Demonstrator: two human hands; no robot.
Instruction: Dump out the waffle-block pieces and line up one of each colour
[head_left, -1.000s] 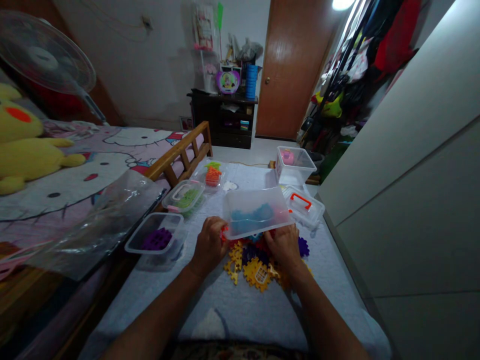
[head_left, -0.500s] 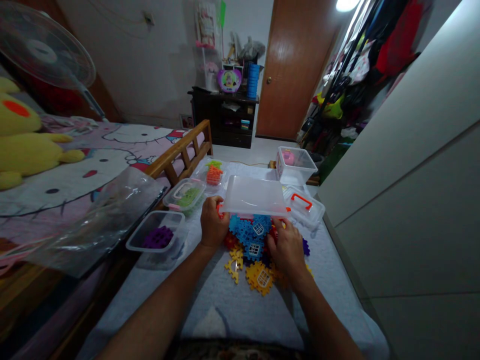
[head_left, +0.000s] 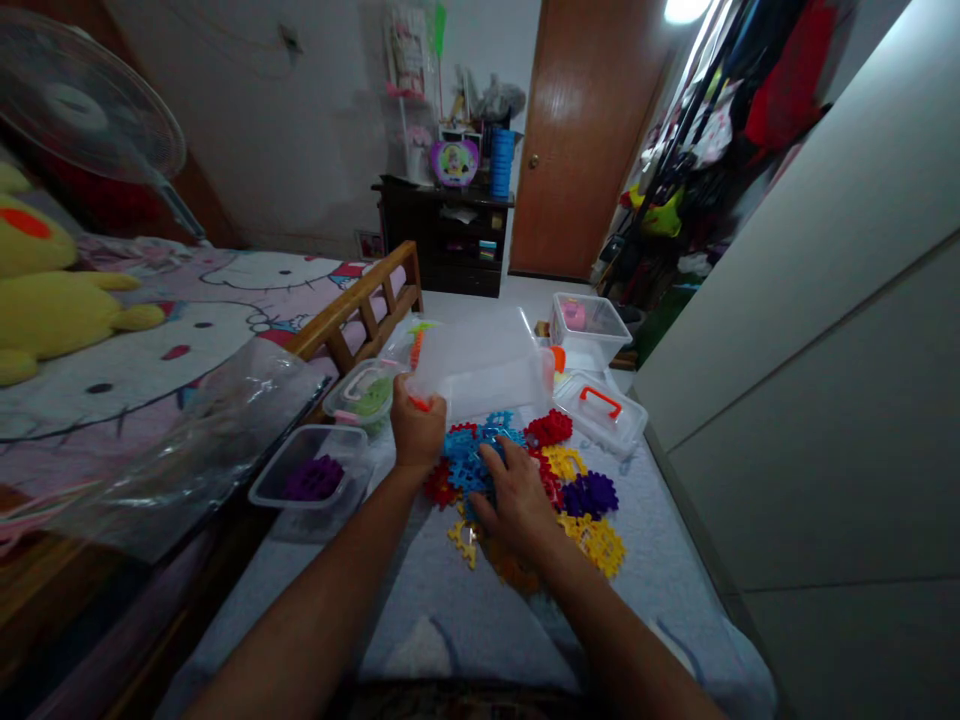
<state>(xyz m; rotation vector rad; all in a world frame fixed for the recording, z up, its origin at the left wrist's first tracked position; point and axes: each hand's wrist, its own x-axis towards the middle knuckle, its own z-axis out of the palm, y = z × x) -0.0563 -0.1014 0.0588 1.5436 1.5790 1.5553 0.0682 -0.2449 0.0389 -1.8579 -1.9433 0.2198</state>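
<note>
Holding the tilted translucent plastic box [head_left: 487,370]

Left hand [head_left: 419,428] grips its near-left corner; right hand [head_left: 519,497], fingers parted, touches blue toothed plastic pieces [head_left: 463,460], which lay inside the box a second ago. The box partly covers orange plastic pieces [head_left: 417,350] beyond.

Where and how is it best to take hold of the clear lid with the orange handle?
Probably by its orange handle, with the right hand coming from above: the clear lid lies handle-side up, and nothing covers the handle.
</note>
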